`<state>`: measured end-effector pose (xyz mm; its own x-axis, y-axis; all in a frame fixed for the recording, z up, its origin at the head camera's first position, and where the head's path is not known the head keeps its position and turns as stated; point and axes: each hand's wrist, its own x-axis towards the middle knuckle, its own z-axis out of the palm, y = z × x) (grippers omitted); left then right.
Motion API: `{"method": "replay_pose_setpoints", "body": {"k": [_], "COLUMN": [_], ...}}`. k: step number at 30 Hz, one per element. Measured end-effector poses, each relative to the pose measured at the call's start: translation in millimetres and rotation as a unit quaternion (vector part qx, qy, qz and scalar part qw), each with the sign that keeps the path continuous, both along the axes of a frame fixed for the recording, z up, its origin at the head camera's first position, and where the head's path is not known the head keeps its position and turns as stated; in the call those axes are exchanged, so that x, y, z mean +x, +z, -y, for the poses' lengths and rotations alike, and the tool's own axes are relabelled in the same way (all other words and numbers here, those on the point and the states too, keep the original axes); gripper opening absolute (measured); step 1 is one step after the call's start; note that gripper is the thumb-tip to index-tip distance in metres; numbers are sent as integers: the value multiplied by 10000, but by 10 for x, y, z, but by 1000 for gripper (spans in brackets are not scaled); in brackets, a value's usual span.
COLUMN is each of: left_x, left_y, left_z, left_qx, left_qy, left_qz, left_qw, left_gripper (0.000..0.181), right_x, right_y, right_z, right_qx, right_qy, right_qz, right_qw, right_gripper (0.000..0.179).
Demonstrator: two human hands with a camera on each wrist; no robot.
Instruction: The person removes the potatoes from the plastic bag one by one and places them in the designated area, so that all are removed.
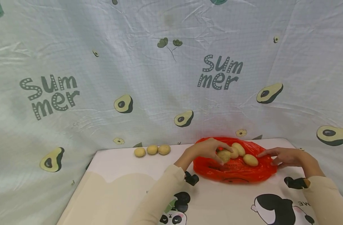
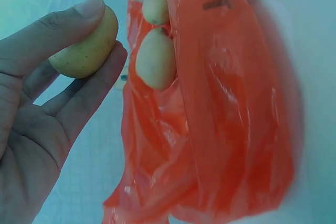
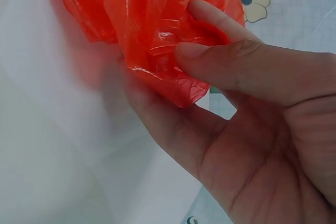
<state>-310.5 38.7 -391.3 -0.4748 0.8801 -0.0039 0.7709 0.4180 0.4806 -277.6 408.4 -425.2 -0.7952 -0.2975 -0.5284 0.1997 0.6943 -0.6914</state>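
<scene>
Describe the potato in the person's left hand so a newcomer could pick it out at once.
In the head view, find the red plastic bag on the pale table, right of the row of three potatoes. Over the bag's left part, the left hand pinches a yellowish, oval potato. It is the only one held; the neighbouring potatoes lie in the bag.

Bag (image 1: 234, 177) on table (image 1: 118, 190), right side, potatoes (image 1: 250, 160) in it. Left hand (image 1: 208, 148) at its left part, right hand (image 1: 288, 157) at its right end. Three more potatoes (image 1: 152, 149) left, far edge; sheet (image 1: 149, 81) behind.
</scene>
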Motion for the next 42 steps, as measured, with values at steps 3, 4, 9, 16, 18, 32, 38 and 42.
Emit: {"method": "replay_pose_setpoints", "body": {"k": [3, 4, 9, 16, 18, 32, 38, 42], "left_x": [12, 23, 86, 151, 168, 318, 346, 337], "left_y": [0, 4, 2, -45, -48, -136, -130, -140], "left_z": [99, 131, 256, 418, 459, 696, 832, 938], "left_qx": [86, 118, 304, 631, 682, 878, 1258, 1449], "left_qy": [132, 147, 94, 177, 219, 944, 1118, 1193], "left_qz": [-62, -87, -173, 81, 112, 151, 344, 445], "left_qw": [9999, 9998, 9993, 9978, 9974, 9915, 9851, 9812], "left_gripper": [58, 58, 56, 51, 51, 52, 52, 51], "right_x": [2, 1, 13, 81, 104, 218, 232, 245], "right_y": [10, 13, 23, -4, -17, -130, -163, -161], "right_z": [-9, -16, -48, -64, -67, -128, -112, -70], "right_qx": [21, 42, 26, -369, -490, -580, -488, -435], "right_qy": [46, 102, 230, 329, 286, 181, 364, 315], "right_qz": [-61, -108, -254, -450, -509, -1207, -1646, -1843], "right_qw": [10000, 9999, 9994, 9978, 9971, 9908, 9845, 9814], "right_gripper": [58, 57, 53, 55, 56, 50, 45, 44]}}
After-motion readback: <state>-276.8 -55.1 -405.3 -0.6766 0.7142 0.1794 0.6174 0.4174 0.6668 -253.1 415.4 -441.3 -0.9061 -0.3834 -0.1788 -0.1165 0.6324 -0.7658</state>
